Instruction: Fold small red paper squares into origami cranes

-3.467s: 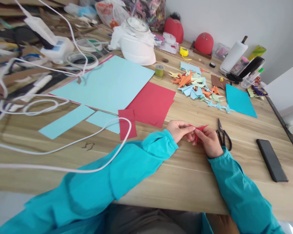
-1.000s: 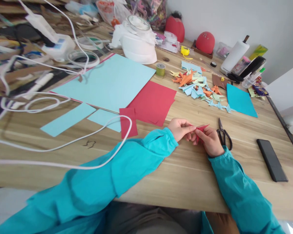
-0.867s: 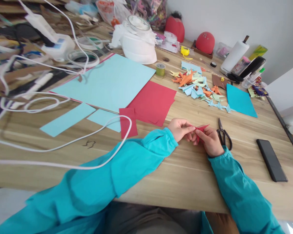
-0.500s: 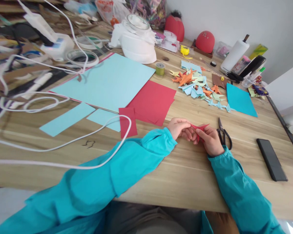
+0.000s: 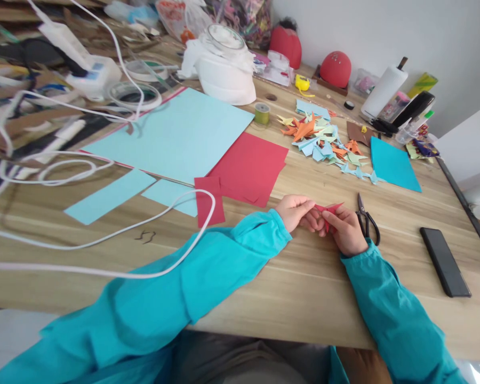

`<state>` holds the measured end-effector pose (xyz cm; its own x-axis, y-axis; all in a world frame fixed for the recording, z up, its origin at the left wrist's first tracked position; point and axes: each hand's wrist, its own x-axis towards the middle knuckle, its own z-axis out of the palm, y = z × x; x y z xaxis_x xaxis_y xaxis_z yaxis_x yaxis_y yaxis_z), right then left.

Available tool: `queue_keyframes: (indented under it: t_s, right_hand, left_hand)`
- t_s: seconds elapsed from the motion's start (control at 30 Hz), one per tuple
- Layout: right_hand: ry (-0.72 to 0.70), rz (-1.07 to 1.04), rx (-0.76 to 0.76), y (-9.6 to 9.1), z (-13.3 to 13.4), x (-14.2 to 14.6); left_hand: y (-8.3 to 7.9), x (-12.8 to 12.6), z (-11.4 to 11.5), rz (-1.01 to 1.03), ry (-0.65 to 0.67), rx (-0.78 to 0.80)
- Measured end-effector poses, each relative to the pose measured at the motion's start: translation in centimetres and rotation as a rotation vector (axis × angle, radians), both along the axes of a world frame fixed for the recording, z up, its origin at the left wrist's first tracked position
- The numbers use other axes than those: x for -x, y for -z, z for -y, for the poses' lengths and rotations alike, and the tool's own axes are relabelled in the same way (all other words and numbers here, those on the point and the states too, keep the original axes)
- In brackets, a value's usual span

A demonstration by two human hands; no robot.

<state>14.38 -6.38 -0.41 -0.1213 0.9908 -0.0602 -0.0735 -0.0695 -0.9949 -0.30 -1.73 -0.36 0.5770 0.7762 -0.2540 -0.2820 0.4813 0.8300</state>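
Note:
Between my two hands is a small folded red paper piece (image 5: 333, 207), pointed at its right end, perhaps an origami crane. My left hand (image 5: 298, 212) pinches its left tip between thumb and fingers. My right hand (image 5: 347, 230) grips its middle, thumb on top, and covers part of it. Just right of my right hand lie black-handled scissors (image 5: 367, 220). Beyond my hands is a pile of folded paper cranes (image 5: 324, 141) in orange, pale blue, green and yellow. Red paper sheets (image 5: 252, 168) lie left of them.
A large pale blue sheet (image 5: 176, 133) covers the left middle. A white cable (image 5: 104, 247) loops across the left side and over my left sleeve. A phone (image 5: 445, 261) lies at right. A blue-green sheet (image 5: 396, 162) and a thread spool (image 5: 262, 113) sit farther back.
Both hands keep hold of the red paper piece. My left hand has shifted very slightly to the right; everything else stays in place.

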Motion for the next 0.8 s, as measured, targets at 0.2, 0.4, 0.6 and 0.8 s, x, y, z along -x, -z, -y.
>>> queue_keyframes:
  t_s: [0.2,0.4,0.6,0.8]
  right_hand:
    - [0.014,-0.004,0.016,-0.15,-0.02,0.14]
    - [0.037,0.002,0.02,0.09,-0.03,0.02]
    - [0.015,0.013,0.024,0.23,-0.04,-0.04]
    - [0.02,0.004,0.027,0.14,-0.03,0.02]
  left_hand:
    - [0.4,0.08,-0.49,0.092,-0.059,0.076]
    - [0.38,0.04,-0.35,0.02,-0.128,-0.013]
    - [-0.05,0.03,-0.07,-0.079,-0.142,-0.106]
    - [0.17,-0.14,-0.11,-0.097,-0.16,-0.13]
